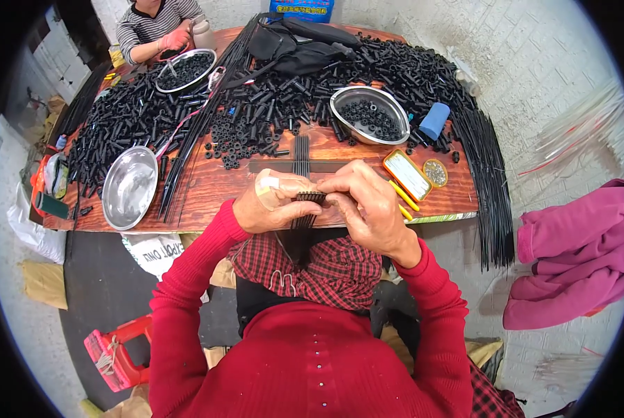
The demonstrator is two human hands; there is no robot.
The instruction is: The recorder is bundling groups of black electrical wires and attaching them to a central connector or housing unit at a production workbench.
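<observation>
At the table's near edge my left hand (273, 202), with a pale patch taped on its back, is closed around a row of small black ribbed pieces (310, 197). My right hand (371, 205) pinches at the right end of this row; whether its fingertips also hold a small part cannot be made out. Thin black rods (301, 155) lie on the table just beyond my hands, and more black strands (298, 244) hang below them over the checked cloth (340, 268) on my lap. How rods and row join is hidden by my fingers.
Heaps of black tubes (270, 104) cover the far table. Metal bowls stand at left (131, 188), far left (186, 70) and right (371, 115). Yellow-handled pliers (404, 196) lie beside a yellow tin (407, 174). A co-worker (162, 35) sits at the far left.
</observation>
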